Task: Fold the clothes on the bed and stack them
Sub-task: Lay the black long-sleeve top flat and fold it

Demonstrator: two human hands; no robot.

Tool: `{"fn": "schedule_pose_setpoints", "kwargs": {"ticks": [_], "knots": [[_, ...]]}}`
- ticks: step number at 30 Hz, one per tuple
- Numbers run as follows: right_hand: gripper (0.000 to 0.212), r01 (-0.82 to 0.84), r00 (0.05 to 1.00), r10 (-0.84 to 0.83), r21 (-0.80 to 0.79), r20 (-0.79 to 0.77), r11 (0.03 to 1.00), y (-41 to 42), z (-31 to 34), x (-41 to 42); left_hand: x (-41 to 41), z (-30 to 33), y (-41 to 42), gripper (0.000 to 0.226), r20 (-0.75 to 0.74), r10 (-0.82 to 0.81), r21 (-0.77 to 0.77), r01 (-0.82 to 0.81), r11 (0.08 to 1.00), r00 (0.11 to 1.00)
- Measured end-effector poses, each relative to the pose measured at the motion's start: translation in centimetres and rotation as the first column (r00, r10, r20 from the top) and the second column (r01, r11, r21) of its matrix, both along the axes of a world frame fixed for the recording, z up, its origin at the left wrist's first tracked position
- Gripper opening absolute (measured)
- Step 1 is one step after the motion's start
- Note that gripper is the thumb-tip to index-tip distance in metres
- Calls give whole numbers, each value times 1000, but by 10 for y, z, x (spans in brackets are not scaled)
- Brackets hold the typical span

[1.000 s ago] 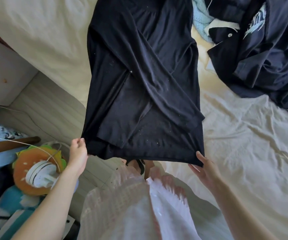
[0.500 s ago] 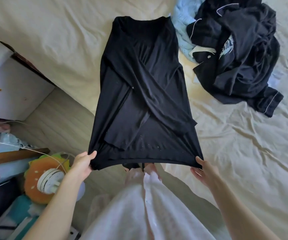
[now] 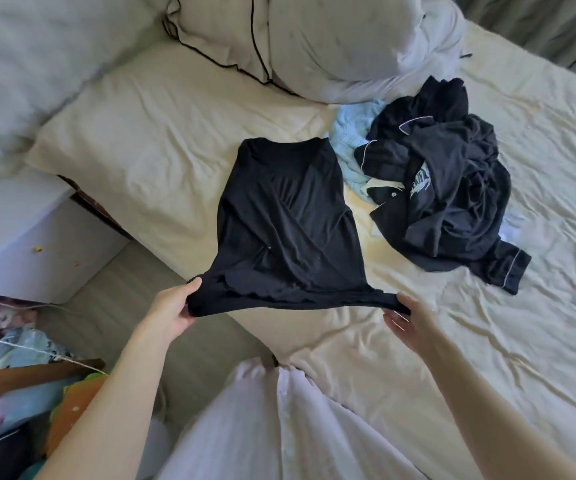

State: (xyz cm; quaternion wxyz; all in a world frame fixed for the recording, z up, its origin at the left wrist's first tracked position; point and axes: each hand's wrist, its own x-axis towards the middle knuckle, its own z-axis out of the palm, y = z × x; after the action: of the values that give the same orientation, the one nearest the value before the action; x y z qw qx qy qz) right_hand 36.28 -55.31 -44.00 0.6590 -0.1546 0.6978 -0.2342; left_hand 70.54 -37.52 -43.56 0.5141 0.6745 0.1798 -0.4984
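Note:
A black long-sleeved top [image 3: 286, 223] lies partly on the cream bed sheet [image 3: 162, 140], its sleeves folded across the body and its neck end away from me. My left hand [image 3: 172, 306] grips the left corner of its hem. My right hand [image 3: 409, 322] pinches the right corner, and the hem is stretched taut and lifted between them. To the right of the top lies a crumpled heap of dark pyjama clothes with white piping [image 3: 452, 188], with a light blue knit garment [image 3: 352, 140] under its left side.
White pillows and a duvet [image 3: 314, 39] sit at the head of the bed. A white bedside cabinet [image 3: 20, 233] stands left of the bed, with a strip of floor [image 3: 134, 306] and cluttered bags and toys [image 3: 20, 375] at the lower left. My white skirt fills the bottom middle.
Both hands have carried the hem up and forward toward the neck, so the top looks shorter. The view has pulled back and now shows the pillows.

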Motion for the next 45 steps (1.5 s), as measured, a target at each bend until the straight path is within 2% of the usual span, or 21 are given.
{"fn": "schedule_pose_setpoints", "kwargs": {"ticks": [2, 7, 11, 16, 19, 22, 24, 26, 28, 30, 32, 33, 35, 36, 37, 39, 41, 42, 44, 45], "knots": [[10, -1, 999, 2, -26, 44, 1000, -24, 3, 12, 13, 6, -23, 35, -22, 44, -24, -45, 999, 999], [12, 21, 991, -18, -28, 130, 999, -104, 1, 53, 53, 4, -91, 30, -66, 112, -82, -117, 990, 992], [31, 48, 979, -47, -2, 196, 999, -185, -7, 97, 92, -6, -163, 23, -92, 157, -115, -167, 979, 983], [8, -13, 977, 21, -35, 212, 999, -282, -27, 150, 141, -33, -257, 8, -47, 211, -127, -215, 968, 976], [7, -32, 976, 45, -63, 211, 997, -331, -48, 181, 165, -52, -305, 5, -27, 233, -134, -234, 963, 972], [8, -8, 962, 26, -69, 272, 998, -365, -72, 206, 181, -69, -340, 9, -58, 316, -217, -321, 922, 947], [20, -2, 936, 30, -79, 352, 997, -376, -87, 213, 187, -82, -349, 17, -44, 270, -287, -272, 919, 962], [36, -17, 925, 51, -93, 378, 996, -373, -103, 212, 186, -99, -346, 26, 22, 171, -279, -158, 947, 985], [40, -70, 955, 97, -105, 281, 992, -354, -116, 202, 174, -117, -331, 34, 122, 112, -169, -90, 982, 986], [31, -132, 984, 144, -109, 102, 985, -321, -130, 184, 155, -136, -306, 39, 308, 50, 37, -64, 997, 950], [20, -198, 974, 183, -110, -135, 974, -281, -145, 158, 133, -152, -274, 35, 471, -65, 216, -43, 975, 880], [19, -242, 939, 205, -106, -277, 964, -262, -151, 144, 120, -157, -257, 30, 515, -117, 262, -26, 965, 849], [26, -352, 803, 267, -63, -533, 934, -229, -163, 117, 99, -158, -229, 26, 545, -181, 324, -6, 946, 819], [32, -402, 736, 313, -15, -600, 915, -216, -166, 107, 91, -158, -218, 28, 528, -198, 355, -2, 935, 826], [39, -440, 711, 368, 29, -600, 897, -206, -168, 99, 84, -157, -210, 32, 489, -205, 369, 11, 929, 848], [47, -440, 803, 416, 47, -427, 897, -193, -171, 93, 75, -154, -199, 40, 347, -159, 317, 44, 947, 924], [43, -291, 934, 299, 69, -195, 954, -192, -171, 94, 70, -151, -197, 35, 181, -65, 205, 27, 978, 981], [33, -214, 970, 225, 110, -91, 971, -193, -169, 96, 69, -148, -196, 30, 141, -25, 151, 3, 988, 990], [10, -126, 992, 124, 183, 26, 975, -197, -166, 100, 69, -143, -196, 18, 151, 54, 107, -71, 992, 987], [6, -108, 994, 103, 192, 35, 975, -197, -165, 101, 71, -139, -194, 13, 172, 93, 106, -112, 988, 981]]}}
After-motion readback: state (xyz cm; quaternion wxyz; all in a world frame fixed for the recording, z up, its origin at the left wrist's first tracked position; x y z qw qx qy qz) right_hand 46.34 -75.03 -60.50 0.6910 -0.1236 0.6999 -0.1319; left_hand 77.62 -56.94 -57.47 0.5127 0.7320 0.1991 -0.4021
